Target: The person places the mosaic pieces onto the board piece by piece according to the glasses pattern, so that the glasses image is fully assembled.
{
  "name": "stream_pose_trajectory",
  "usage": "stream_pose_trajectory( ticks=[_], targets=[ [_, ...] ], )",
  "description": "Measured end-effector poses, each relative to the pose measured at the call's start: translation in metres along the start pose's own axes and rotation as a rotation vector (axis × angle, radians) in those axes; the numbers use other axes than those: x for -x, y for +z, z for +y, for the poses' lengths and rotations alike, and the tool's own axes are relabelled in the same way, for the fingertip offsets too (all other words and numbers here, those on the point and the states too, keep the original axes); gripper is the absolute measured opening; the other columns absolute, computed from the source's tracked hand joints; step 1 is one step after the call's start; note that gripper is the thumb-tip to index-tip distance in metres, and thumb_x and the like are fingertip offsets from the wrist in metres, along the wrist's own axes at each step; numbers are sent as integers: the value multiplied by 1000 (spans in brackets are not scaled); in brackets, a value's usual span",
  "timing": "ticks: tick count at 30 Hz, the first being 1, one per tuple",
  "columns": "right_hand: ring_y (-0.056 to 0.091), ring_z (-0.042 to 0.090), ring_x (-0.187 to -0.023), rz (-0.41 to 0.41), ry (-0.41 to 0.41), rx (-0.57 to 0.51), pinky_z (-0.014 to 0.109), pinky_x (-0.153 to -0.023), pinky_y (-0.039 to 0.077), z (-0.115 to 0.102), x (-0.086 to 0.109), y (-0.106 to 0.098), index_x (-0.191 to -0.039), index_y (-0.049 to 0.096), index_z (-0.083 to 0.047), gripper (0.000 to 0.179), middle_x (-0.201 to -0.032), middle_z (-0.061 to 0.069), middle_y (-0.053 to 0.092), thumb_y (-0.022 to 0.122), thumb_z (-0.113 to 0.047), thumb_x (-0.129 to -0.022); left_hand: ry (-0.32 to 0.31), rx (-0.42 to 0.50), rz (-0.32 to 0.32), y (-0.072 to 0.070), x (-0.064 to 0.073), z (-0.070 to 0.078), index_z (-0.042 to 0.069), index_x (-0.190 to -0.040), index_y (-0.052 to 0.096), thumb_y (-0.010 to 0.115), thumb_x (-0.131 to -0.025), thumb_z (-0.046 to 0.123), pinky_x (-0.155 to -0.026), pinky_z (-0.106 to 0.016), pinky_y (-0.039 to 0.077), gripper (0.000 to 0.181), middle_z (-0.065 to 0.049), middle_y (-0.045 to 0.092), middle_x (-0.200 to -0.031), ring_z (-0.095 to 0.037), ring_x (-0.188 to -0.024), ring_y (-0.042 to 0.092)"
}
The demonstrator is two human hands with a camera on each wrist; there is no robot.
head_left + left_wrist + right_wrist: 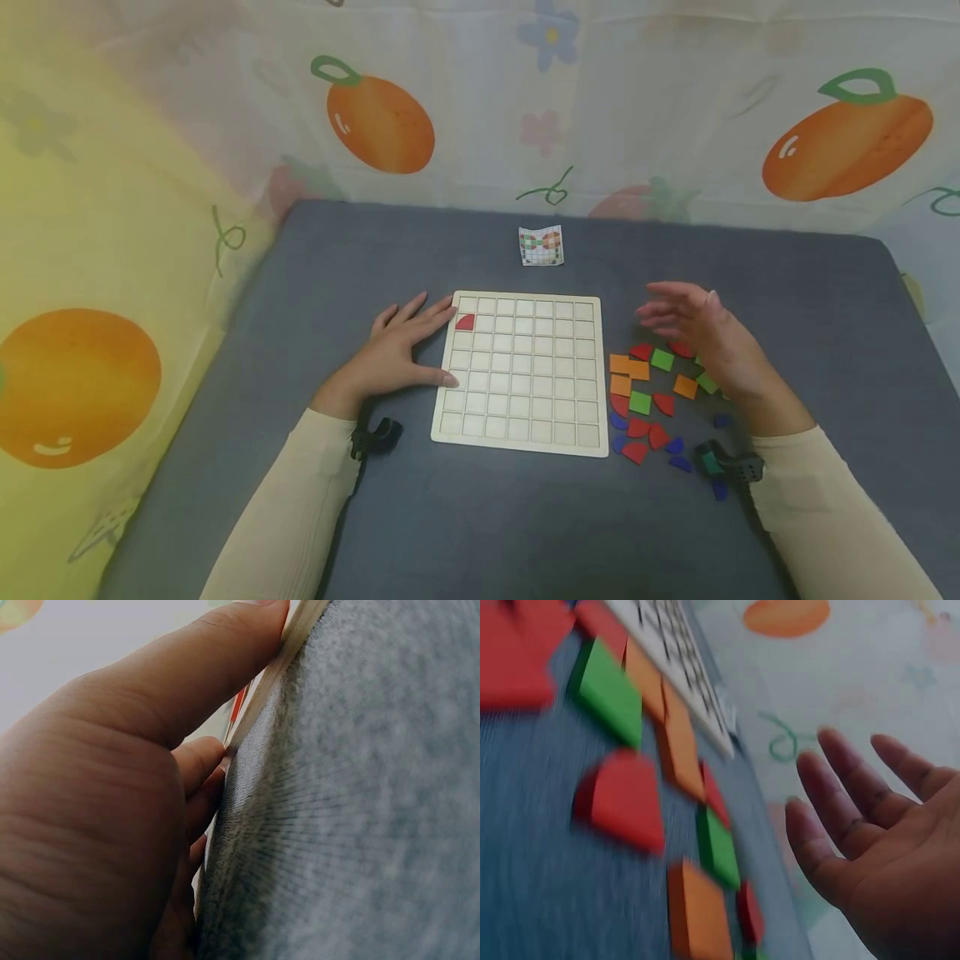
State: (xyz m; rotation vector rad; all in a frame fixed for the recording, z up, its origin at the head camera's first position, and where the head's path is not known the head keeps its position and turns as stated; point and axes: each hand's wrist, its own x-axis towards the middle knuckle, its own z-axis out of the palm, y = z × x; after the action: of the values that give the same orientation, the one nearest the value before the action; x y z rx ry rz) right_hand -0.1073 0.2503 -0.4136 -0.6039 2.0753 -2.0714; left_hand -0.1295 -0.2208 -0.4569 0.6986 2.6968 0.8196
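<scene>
A pale square grid board lies flat on the grey cloth. One red quarter-circle piece sits in a cell of its left column, second row down. My left hand rests at the board's left edge, thumb and fingertips touching the rim; the left wrist view shows the thumb on that edge. Above the loose pieces, right of the board, my right hand hovers with fingers extended. In the right wrist view this hand holds nothing. Beneath it lie orange squares, green squares and red quarter-circles.
A small printed card with a coloured grid pattern lies behind the board. Several blue pieces are scattered near the right wrist. Fruit-printed curtains hang along the back and left edges of the cloth-covered table.
</scene>
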Motion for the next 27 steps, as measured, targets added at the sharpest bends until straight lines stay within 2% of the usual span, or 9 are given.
stream_pose_trajectory(
  ticks=[2, 4, 6, 11, 13, 17, 19, 24, 27],
  targets=[
    [61, 32, -128, 26, -4, 28, 29, -109, 44, 3, 5, -7, -156, 51, 3, 64, -135, 25, 64, 33, -46, -120, -1, -4, 1, 0, 0, 0, 27, -174, 33, 90, -82, 66, -125, -61, -4, 115, 12, 22, -178, -24, -166, 1],
    [62, 27, -127, 47, 13, 99, 26, -108, 43, 6, 9, -15, -156, 55, -6, 53, -135, 20, 66, 35, -39, -120, -4, -7, 3, 1, 0, 0, 28, -174, 33, 90, -81, 67, -125, -61, -4, 115, 13, 22, -178, -23, -166, 1],
    [63, 21, -125, 56, 46, 204, 21, -105, 43, 10, 13, -23, -155, 55, -6, 44, -134, 13, 67, 41, -28, -120, -6, -9, 3, 1, 0, -1, 28, -174, 33, 90, -81, 67, -125, -61, -4, 115, 14, 22, -178, -23, -166, 2],
    [60, 10, -119, 5, 211, 467, 16, -93, 47, 18, 19, -33, -154, 55, -1, 46, -141, 13, 63, 66, -15, -111, -7, -15, 5, 1, 0, 0, 27, -173, 33, 90, -81, 66, -125, -61, -4, 115, 13, 22, -178, -24, -166, 2],
    [56, 14, -120, -37, 254, 549, 23, -94, 47, 20, 20, -34, -151, 60, -4, 49, -143, 15, 61, 76, -19, -106, -7, -16, 5, 0, 0, 0, 27, -173, 33, 90, -81, 66, -125, -61, -4, 115, 13, 22, -178, -24, -166, 2],
    [51, 27, -123, -108, 254, 664, 48, -101, 42, 24, 17, -36, -142, 69, -7, 47, -140, 11, 57, 85, -19, -99, -11, -15, 5, 0, 0, 2, 27, -173, 34, 90, -81, 66, -125, -61, -5, 115, 13, 22, -178, -24, -166, 2],
    [51, 31, -122, -118, 241, 701, 55, -100, 41, 24, 16, -36, -136, 72, -5, 42, -136, 12, 57, 86, -16, -98, -14, -17, 3, 0, 0, 2, 27, -173, 34, 90, -81, 67, -125, -61, -5, 115, 13, 22, -178, -23, -166, 1],
    [55, 30, -111, -89, 212, 779, 53, -93, 43, 25, 17, -33, -121, 78, -4, 26, -124, 10, 59, 86, -13, -98, -14, -27, -1, 0, 0, 2, 26, -173, 34, 89, -82, 67, -125, -61, -5, 115, 12, 22, -178, -23, -166, 2],
    [56, 27, -103, -70, 213, 796, 50, -88, 44, 25, 18, -31, -119, 77, -5, 23, -120, 10, 62, 85, -13, -99, -10, -26, -1, 1, 0, 2, 26, -173, 34, 89, -82, 67, -125, -61, -4, 115, 12, 22, -178, -24, -166, 2]
  ],
)
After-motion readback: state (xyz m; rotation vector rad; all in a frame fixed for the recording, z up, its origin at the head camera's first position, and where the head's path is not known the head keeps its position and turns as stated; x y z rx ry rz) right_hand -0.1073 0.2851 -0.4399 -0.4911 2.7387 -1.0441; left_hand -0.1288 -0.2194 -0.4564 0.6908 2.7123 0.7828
